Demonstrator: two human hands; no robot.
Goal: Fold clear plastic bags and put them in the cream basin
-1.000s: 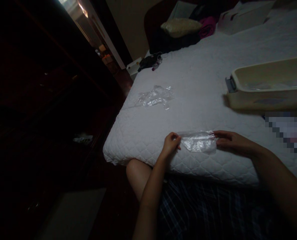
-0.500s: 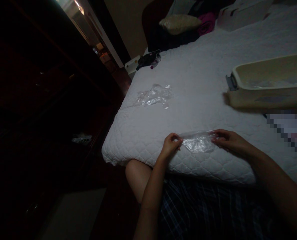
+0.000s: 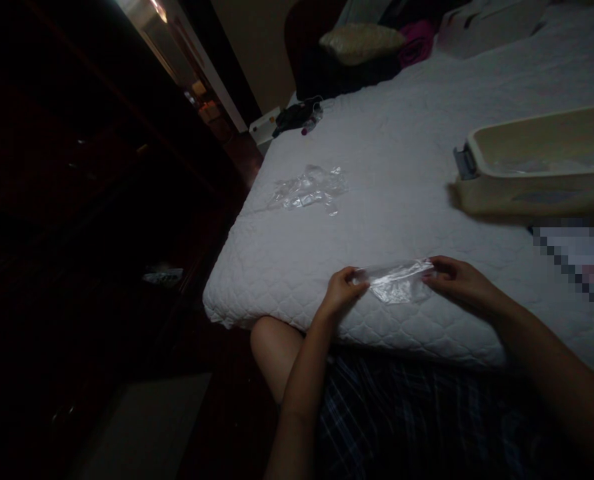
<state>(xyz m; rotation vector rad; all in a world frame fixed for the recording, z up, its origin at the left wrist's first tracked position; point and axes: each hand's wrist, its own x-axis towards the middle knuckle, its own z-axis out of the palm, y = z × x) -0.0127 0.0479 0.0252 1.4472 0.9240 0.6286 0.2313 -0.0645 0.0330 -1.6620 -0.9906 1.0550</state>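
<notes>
A small clear plastic bag (image 3: 397, 281) lies stretched over the white quilted mattress (image 3: 401, 173) near its front edge. My left hand (image 3: 341, 293) pinches the bag's left end with closed fingers. At the bag's right end my right hand (image 3: 457, 280) grips it, fingers curled. Farther up the mattress, a crumpled heap of clear plastic bags (image 3: 309, 189) lies apart from both hands.
A beige plastic tub (image 3: 537, 167) sits on the mattress at the right, with a blurred patch below it. Pillows and dark and pink cloth (image 3: 367, 47) are piled at the far end. Dark furniture and floor lie to the left. My knee (image 3: 271, 347) is under the mattress edge.
Both hands have kept their hold on the bag's ends and drawn slightly closer together, and the bag looks narrower. The view shifted a little.
</notes>
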